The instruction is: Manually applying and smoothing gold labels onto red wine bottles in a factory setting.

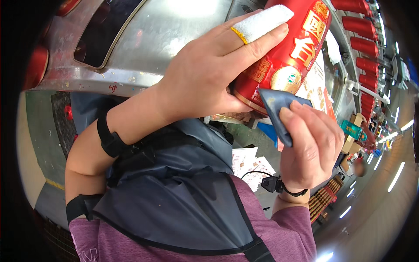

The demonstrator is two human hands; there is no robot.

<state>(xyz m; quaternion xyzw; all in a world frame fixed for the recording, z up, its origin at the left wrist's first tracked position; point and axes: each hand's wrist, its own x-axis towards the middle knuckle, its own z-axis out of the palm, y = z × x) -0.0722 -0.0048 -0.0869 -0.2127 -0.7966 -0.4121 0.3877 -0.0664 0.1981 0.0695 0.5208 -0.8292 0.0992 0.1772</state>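
Note:
A glossy red bottle [283,56] with gold and white decoration lies tilted at the upper middle. My left hand [209,72] is wrapped over its side, the thumb under its lower end, and a white fabric finger sleeve [263,23] with a yellow hem covers one finger. Between the thumb and fingers of my right hand [312,142] is a folded dark blue-grey cloth [276,107], smooth and stiff-looking. Its upper edge meets the lower end of the bottle, near a round gold emblem [286,79].
A metal worktop [174,39] spans the top, with a phone-like dark panel [104,30] on it. More red bottles [364,46] stand in a row at the right. Printed sheets [251,166] lie below the worktop. A small camera [271,184] hangs at my right wrist.

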